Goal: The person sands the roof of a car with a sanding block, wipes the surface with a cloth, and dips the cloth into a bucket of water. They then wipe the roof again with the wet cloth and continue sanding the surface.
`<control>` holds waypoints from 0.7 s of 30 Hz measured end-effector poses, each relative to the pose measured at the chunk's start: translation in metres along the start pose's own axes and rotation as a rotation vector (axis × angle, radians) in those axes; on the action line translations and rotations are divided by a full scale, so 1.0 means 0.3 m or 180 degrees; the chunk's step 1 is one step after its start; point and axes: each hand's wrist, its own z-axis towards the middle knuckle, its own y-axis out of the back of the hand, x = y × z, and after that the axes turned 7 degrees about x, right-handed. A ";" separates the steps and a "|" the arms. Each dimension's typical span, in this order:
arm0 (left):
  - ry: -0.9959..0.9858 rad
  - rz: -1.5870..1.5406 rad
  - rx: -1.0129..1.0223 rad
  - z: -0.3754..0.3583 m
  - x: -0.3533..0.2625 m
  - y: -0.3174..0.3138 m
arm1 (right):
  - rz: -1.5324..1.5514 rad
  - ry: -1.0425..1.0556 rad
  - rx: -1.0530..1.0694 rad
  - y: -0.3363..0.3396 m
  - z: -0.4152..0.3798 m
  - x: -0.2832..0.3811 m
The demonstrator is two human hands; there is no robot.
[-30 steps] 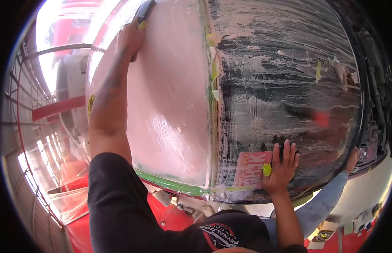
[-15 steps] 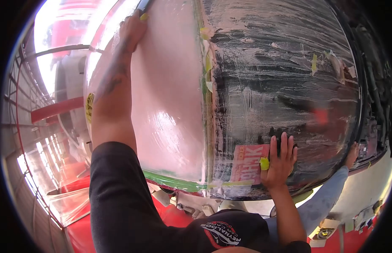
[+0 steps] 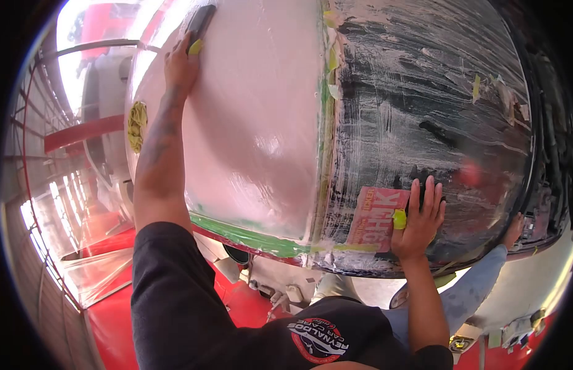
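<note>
My left hand [image 3: 183,66] is closed around a long dark sanding block [image 3: 201,21], which lies against a wet, pinkish car body panel [image 3: 255,117]. Yellow tape wraps its thumb. My right hand [image 3: 417,223] rests flat, fingers stretched out, on a dark window [image 3: 422,92] streaked with pale residue. Yellow tape is on that thumb too. Beside it, partly under the thumb side, a red sticker with lettering [image 3: 376,219] is on the glass. A strip of masking tape [image 3: 324,142] runs along the seam between panel and window.
A crumpled yellowish stuffing [image 3: 137,126] fills a round opening at the panel's left. Green masking [image 3: 255,237] edges the panel near me. At right, another person's hand [image 3: 515,230] touches the car's edge, below a light blue sleeve [image 3: 478,283]. The floor [image 3: 117,320] is red.
My left hand has drawn the sanding block back toward me along the panel. My right hand stays flat by the sticker. The camera view has shifted slightly.
</note>
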 end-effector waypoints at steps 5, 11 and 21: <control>-0.0130 -0.0445 -0.0136 -0.463 -0.250 0.116 | -0.0028 0.0112 -0.0059 0.004 0.002 0.001; -0.0874 -0.0523 0.0264 -0.852 -0.384 0.235 | -0.0052 0.0091 -0.0115 -0.003 0.004 0.005; -0.0199 -0.0618 0.0015 -0.819 -0.413 0.210 | -0.0033 0.0096 -0.0178 -0.010 0.003 0.005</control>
